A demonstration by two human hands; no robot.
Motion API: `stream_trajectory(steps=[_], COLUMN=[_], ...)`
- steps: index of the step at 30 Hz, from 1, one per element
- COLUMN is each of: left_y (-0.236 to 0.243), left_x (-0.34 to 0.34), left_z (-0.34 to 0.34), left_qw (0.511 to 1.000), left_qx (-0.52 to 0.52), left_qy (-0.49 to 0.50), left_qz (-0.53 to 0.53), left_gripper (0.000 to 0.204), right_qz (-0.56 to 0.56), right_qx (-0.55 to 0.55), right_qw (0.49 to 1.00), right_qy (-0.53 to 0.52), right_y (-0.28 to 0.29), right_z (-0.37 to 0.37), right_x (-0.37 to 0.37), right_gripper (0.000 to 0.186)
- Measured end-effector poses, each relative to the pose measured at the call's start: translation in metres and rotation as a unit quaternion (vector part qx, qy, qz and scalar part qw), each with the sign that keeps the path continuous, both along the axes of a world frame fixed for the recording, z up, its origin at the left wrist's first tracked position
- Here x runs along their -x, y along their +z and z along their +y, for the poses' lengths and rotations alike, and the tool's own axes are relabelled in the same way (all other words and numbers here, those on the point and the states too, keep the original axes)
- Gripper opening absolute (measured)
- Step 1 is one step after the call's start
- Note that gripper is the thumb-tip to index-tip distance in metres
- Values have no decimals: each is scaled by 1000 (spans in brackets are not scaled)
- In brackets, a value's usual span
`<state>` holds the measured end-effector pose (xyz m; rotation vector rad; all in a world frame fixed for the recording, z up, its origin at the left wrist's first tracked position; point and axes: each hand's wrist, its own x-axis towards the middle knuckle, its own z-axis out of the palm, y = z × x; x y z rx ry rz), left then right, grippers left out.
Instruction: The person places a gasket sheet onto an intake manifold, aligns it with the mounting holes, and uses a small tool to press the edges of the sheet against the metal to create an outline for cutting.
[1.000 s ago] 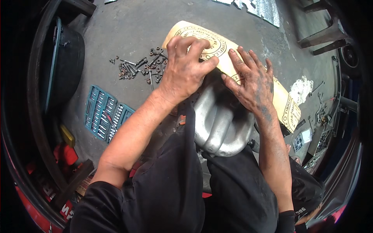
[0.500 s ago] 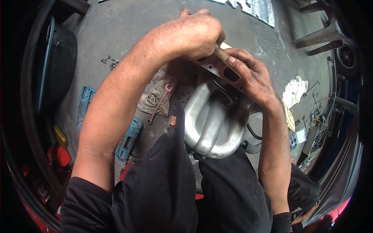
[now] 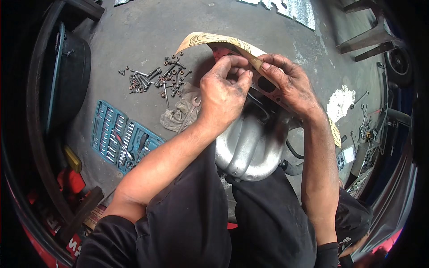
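Observation:
A silver cast manifold (image 3: 241, 149) with curved pipes rests between my knees, its flange (image 3: 268, 91) facing away with oval ports. Over the flange lies a tan sheet of printed gasket paper (image 3: 203, 39), its far left part curling up. My right hand (image 3: 292, 82) grips a folded part of the paper between thumb and fingers at the flange. Beside it my left hand (image 3: 225, 89) is closed, thumb and forefinger drawn together at the paper's folded edge. What those fingertips hold, if anything, is hidden.
Left of the manifold lie loose bolts and nuts (image 3: 165, 80), a rag (image 3: 176, 116) under a wrench, and an open blue socket set (image 3: 118, 134). A black tub (image 3: 69, 76) stands far left. Tools (image 3: 366, 127) and a stool (image 3: 371, 38) are right. Another person (image 3: 351, 219) is at lower right.
My left hand has come back toward me and down from the paper's far side, to its near edge. The curled paper and bolts now show. My right hand keeps its grip.

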<state>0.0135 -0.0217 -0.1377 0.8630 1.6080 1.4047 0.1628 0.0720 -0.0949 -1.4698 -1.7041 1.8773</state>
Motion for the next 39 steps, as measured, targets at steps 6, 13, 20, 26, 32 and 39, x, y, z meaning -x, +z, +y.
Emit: stream_trajectory(steps=[6,13,20,26,32,39], left_y=[0,4,8,0,-6,-15], left_x=[-9,-7,-6,-2,7,38], left_z=[11,12,11,12,-2,-15], left_qw=[998,994,997,995,998,963], left_qx=[-42,7,38,71,34,168], left_qy=[43,65,73,46,35,25], left_qz=[-22,83,14,43,-43,-211], left_gripper=[18,16,11,13,15,20], right_qz=[0,16,48,38,15,-136], right_qx=[-24,-91,-146,-144,-104,-504], right_qw=[999,995,987,987,994,839], right_qy=[21,43,56,59,38,151], right_y=[-2,-11,-17,-16,-16,-35], right_z=[2,-1,-1,-2,-7,-31], right_x=[-1,-2,-3,0,1,-3], right_gripper=[43,30,24,24,21,21])
